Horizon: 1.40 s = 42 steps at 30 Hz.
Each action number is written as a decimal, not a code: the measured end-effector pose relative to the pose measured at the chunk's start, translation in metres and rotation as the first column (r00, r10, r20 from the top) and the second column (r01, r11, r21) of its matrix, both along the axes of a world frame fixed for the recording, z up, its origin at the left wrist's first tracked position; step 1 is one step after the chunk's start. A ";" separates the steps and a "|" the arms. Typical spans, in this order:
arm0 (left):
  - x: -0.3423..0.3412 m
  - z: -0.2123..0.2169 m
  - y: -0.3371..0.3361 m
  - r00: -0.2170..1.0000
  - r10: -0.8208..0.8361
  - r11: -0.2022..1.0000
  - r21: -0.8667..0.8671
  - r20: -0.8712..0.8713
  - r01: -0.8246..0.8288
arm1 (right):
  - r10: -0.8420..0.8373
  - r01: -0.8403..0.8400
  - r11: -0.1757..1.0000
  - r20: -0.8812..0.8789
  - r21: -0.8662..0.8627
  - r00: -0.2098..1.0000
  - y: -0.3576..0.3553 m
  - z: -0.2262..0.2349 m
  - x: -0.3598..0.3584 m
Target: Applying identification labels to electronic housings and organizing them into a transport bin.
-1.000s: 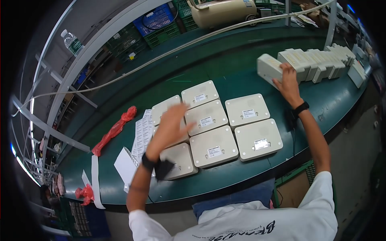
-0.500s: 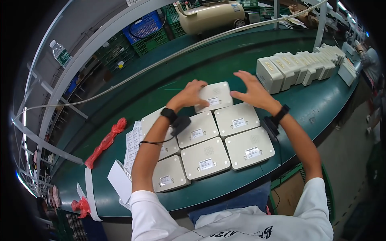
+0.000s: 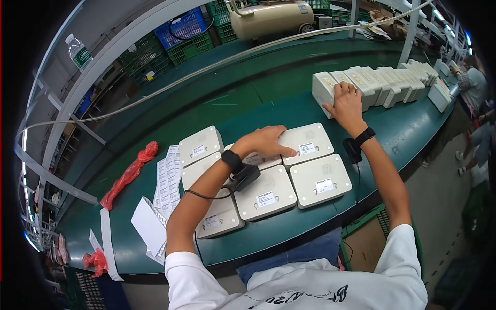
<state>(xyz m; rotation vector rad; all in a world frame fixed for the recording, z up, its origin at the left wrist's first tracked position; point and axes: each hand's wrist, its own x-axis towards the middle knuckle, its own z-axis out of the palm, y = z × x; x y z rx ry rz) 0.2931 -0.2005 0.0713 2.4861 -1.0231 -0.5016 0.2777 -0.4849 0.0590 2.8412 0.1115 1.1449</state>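
Flat off-white plastic boxes with rounded corners, such as the front middle one, lie face down in a close grid on the green bench. My left hand reaches over the grid, its fingers and thumb apart at the left edge of the back right box. It covers much of the neighbouring box. Farther right, my right hand is closed over the nearest upright box in a row of similar boxes, thumb low and fingers over the top. Part of that box is hidden.
Printed label sheets and white paper lie left of the grid, beside crumpled red plastic. A pale cable crosses above the green bench. Behind stand an air compressor and crates.
The box that was between my hands behind the grid now appears to stand at the row's near end. My right hand has moved right; my left hand has come down onto the grid.
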 end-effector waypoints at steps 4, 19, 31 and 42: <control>0.004 0.006 0.001 0.990 0.003 1.000 0.017 -0.140 -0.001 | 0.277 -0.262 0.928 -0.020 0.263 0.961 0.019 0.005 -0.027; -0.097 0.010 0.005 0.913 -0.331 0.915 -0.155 0.239 0.373 | 0.209 -0.208 0.978 -0.018 0.022 0.978 0.030 0.006 -0.006; -0.108 0.002 -0.016 0.531 -0.269 0.915 0.042 0.803 0.401 | 0.813 -0.069 0.479 -0.413 0.875 0.412 0.002 0.029 -0.095; -0.026 0.021 0.088 0.888 0.042 0.982 -0.182 0.457 0.047 | 0.360 -0.280 0.898 -0.200 0.339 0.911 0.075 0.000 -0.043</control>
